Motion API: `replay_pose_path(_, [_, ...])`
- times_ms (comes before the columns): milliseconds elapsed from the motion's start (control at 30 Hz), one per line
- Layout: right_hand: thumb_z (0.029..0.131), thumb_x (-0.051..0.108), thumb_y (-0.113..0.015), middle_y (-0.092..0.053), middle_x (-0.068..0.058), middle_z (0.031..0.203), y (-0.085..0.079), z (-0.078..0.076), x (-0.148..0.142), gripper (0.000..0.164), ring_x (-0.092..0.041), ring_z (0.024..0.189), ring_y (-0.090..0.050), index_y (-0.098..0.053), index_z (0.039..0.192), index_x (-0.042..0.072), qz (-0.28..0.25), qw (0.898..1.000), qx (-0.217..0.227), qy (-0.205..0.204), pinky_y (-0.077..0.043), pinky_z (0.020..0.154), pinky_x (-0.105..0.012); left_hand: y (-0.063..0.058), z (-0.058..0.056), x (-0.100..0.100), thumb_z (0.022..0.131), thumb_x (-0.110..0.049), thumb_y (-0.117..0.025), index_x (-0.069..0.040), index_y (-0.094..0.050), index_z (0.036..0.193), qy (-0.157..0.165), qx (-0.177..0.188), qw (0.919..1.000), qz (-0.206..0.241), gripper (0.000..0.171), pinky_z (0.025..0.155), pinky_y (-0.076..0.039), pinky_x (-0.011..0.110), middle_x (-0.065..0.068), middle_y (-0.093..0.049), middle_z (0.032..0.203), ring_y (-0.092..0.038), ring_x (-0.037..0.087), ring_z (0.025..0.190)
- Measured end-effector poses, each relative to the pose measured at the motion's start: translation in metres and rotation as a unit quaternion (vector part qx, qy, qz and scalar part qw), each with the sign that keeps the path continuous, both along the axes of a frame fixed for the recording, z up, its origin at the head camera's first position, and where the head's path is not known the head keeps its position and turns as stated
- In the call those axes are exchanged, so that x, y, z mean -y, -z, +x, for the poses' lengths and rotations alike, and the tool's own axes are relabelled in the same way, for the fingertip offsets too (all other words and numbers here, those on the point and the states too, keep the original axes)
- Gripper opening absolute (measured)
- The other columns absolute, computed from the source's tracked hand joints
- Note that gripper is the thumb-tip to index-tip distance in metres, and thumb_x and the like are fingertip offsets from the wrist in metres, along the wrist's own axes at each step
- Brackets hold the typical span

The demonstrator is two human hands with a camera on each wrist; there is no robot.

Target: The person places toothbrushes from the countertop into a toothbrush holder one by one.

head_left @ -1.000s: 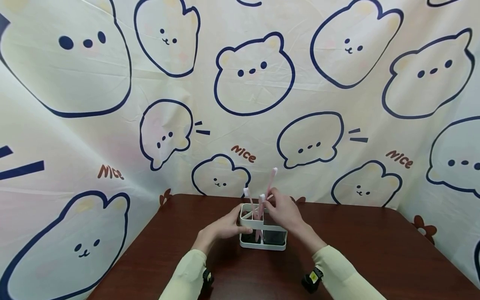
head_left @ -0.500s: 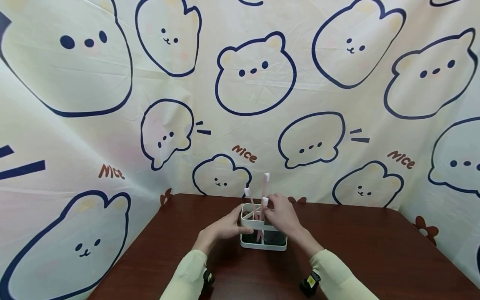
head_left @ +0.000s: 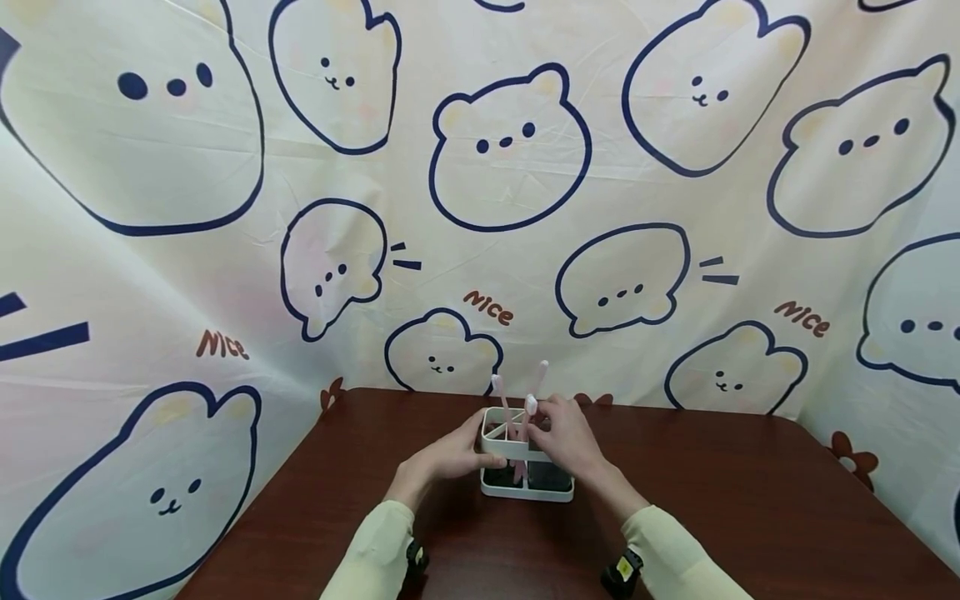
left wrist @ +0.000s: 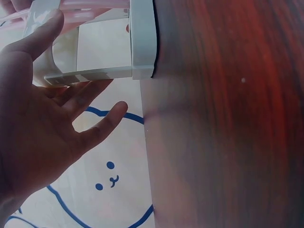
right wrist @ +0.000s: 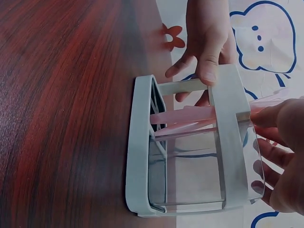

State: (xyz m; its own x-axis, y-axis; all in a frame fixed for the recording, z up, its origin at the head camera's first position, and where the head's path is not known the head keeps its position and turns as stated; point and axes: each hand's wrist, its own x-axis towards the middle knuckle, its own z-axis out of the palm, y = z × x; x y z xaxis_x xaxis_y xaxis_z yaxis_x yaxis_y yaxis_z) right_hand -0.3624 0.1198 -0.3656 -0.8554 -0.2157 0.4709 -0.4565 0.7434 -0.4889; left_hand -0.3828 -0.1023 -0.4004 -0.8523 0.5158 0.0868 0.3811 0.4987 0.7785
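A white two-tier toothbrush holder (head_left: 527,493) stands upright on the table. My left hand (head_left: 447,450) grips its upper frame at the left side, thumb in front and fingers behind, as the left wrist view shows at the frame (left wrist: 145,38). My right hand (head_left: 567,435) pinches a pink toothbrush (head_left: 543,368) over the holder's top. That brush leans right, and the fingers partly hide it. A second pink toothbrush (head_left: 497,385) and a third toothbrush (head_left: 531,406) stand in the holder, bristle heads up. In the right wrist view, pink handles (right wrist: 185,115) reach down beside a clear cup (right wrist: 190,185).
The dark reddish-brown table (head_left: 712,483) extends around the holder. Behind it hangs a pale cloth (head_left: 510,183) printed with blue-outlined bears. Black devices are strapped to both wrists, such as the right wrist camera (head_left: 622,571).
My right hand has lowered its toothbrush, whose head now sits lower above the holder and has tilted right within the last half second. My left hand keeps its place on the holder.
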Motion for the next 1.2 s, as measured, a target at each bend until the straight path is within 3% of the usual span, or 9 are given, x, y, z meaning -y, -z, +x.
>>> replay_pose_path(467, [0.090,0.022,-0.071,-0.066,-0.005,0.100,0.002,0.002,-0.003,0.009,-0.023,0.093,-0.053,-0.077,0.093,0.017,0.048,0.999,-0.006,0.005,-0.044,0.076,-0.037,0.000,0.001,-0.002,0.090,-0.035,-0.072,-0.022,-0.028,0.148,0.004,-0.008,0.9999,0.005,0.075,0.113,-0.033,0.058,0.008,-0.043,0.146,-0.047,0.026,0.126])
replay_pose_path(867, [0.091,0.019,-0.069,-0.064,-0.005,0.104,0.000,0.005,-0.017,0.018,-0.021,0.099,-0.050,-0.077,0.106,0.014,0.017,1.000,0.006,-0.004,-0.045,0.082,-0.038,-0.002,0.001,-0.001,0.089,-0.035,-0.073,-0.022,-0.028,0.148,0.010,-0.003,0.9999,0.007,0.075,0.112,-0.032,0.063,0.009,-0.042,0.148,-0.044,0.028,0.129])
replay_pose_path(1200, [0.091,0.023,-0.072,-0.063,-0.007,0.108,0.003,0.008,-0.037,0.025,-0.022,0.102,-0.050,-0.073,0.114,0.013,0.021,1.000,-0.012,-0.006,-0.047,0.085,-0.040,-0.003,0.001,0.000,0.087,-0.038,-0.075,-0.020,-0.027,0.149,0.001,0.005,1.0000,-0.004,0.080,0.113,-0.032,0.061,0.008,-0.043,0.147,-0.045,0.027,0.129])
